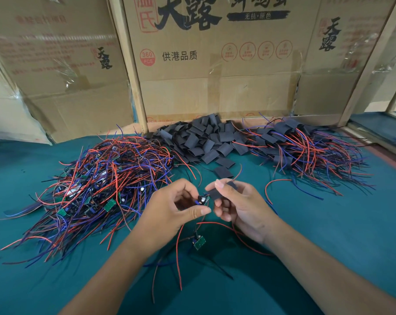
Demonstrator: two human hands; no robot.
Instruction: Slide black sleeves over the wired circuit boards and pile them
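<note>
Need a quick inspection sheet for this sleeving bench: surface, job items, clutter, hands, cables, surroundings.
Surface: teal table cover.
Job's things: bare board pile left; loose black sleeves centre; sleeved pile right; spare board lying near the wrists.
Clutter: nothing seen.
Grippers: left hand pinches a wired board; right hand pinches a sleeve at the board's end.
Cables: red, blue and black leads trail across the cover.
Surroundings: printed cardboard cartons behind, wooden posts between.

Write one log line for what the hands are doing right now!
step: sleeving | left hand: pinches circuit board | right hand: holds black sleeve at board's end | sleeve: not yet on
</note>
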